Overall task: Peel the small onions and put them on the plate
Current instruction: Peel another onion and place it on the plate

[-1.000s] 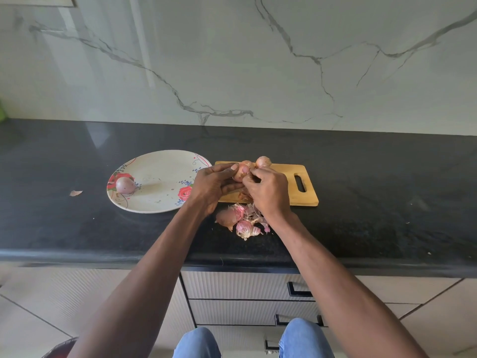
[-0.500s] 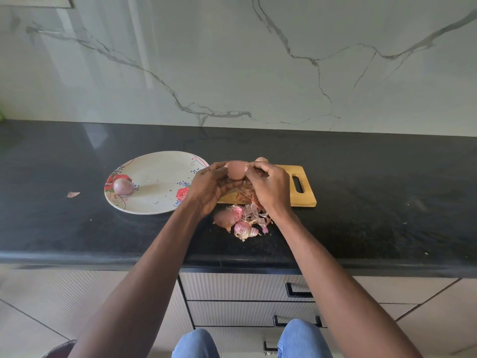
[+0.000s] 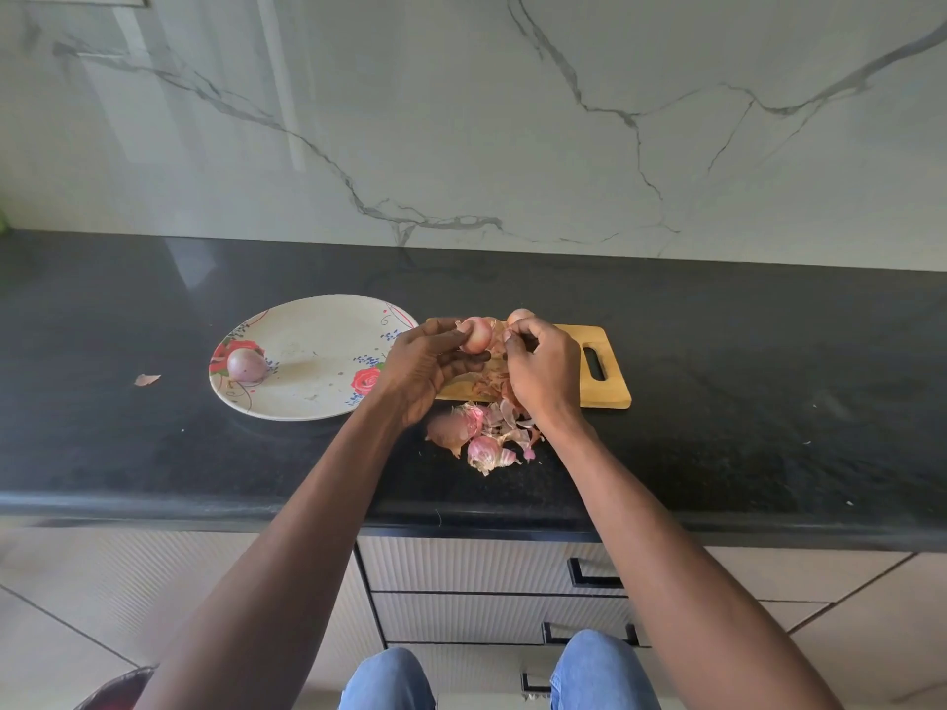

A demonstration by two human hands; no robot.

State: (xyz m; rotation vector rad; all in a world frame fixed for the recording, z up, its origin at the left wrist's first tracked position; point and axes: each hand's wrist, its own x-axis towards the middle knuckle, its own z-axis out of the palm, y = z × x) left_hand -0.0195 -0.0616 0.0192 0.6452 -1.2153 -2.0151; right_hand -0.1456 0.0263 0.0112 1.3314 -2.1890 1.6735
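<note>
Since the earlier frame the right hand (image 3: pixel 540 368) has drawn back from the small onion (image 3: pixel 475 334), fingers pinching a strip of loose skin (image 3: pixel 498 336). No writing is readable. Left hand (image 3: pixel 423 366) grips the onion between thumb and curled fingers above the wooden cutting board (image 3: pixel 604 386). One peeled onion (image 3: pixel 246 364) sits on the floral plate (image 3: pixel 312 392); peelings (image 3: pixel 484 435) lie on the black table (image 3: pixel 717 427)

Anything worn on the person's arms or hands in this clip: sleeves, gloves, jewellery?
Nothing visible. The left hand and right hand are bare, with no gloves, rings or watch showing. Both forearms are uncovered down to the frame's lower edge, so no sleeves appear.
</note>
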